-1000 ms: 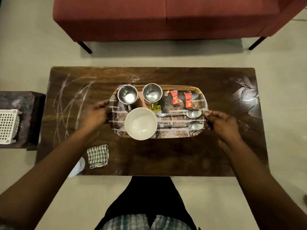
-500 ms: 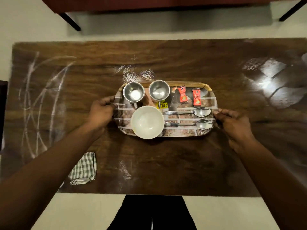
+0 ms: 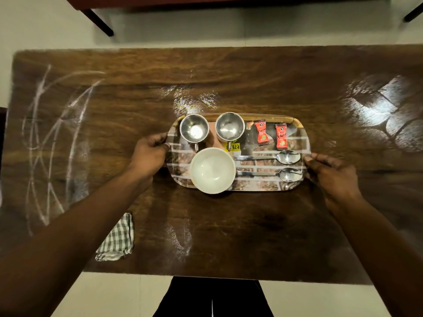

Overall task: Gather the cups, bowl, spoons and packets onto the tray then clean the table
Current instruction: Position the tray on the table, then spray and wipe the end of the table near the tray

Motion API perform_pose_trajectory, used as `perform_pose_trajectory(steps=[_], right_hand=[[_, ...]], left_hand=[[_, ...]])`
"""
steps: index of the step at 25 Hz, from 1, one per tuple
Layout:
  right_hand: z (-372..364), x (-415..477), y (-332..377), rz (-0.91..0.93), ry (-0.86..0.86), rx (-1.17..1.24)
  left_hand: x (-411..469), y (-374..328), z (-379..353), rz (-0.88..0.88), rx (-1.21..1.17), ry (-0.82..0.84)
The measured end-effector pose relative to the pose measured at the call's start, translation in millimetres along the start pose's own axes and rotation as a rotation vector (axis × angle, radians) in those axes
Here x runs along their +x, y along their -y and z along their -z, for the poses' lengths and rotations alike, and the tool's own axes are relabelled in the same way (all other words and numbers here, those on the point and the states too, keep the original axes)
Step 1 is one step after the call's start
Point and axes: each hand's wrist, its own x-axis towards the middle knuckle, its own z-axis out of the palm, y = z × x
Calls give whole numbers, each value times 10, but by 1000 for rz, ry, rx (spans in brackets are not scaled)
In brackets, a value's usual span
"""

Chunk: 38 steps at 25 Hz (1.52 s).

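Bare table (image 3: 251,225) around tray (image 3: 295,121), left hand (image 3: 150,152) and right hand (image 3: 332,177) gripping its ends.

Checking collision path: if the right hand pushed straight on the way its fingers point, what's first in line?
The right hand already touches the tray edge; past that rim, the nearer spoon bowl likely comes first, though height is unclear.

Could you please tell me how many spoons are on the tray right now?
2. Both lie on the right half of the tray, handles toward the white bowl: the far spoon below the red packets, the near spoon just beside it, toward the person. None appears hidden.
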Motion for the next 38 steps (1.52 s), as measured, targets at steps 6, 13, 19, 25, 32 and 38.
perform_pose_trajectory(steps=[6, 13, 19, 25, 32, 38], right_hand=[[-21, -1, -14, 6, -50, -17], [0, -198, 120, 127, -123, -280], [-206, -933, 661, 427, -15, -506], [-944, -1959, 849, 662, 199, -508], [-2160, -3234, 450, 733, 463, -456], [-2934, -3776, -5, 765, 469, -543]], left_hand=[[-24, -17, 16, -26, 68, -11], [-316, -252, 113, 38, 66, -152], [-979, -653, 459, -72, 31, -112], [-1813, -710, 1340, -171, -25, -229], [-2325, -309, 2395, -249, -68, -345], [-2217, 376, 3235, -218, -108, -324]])
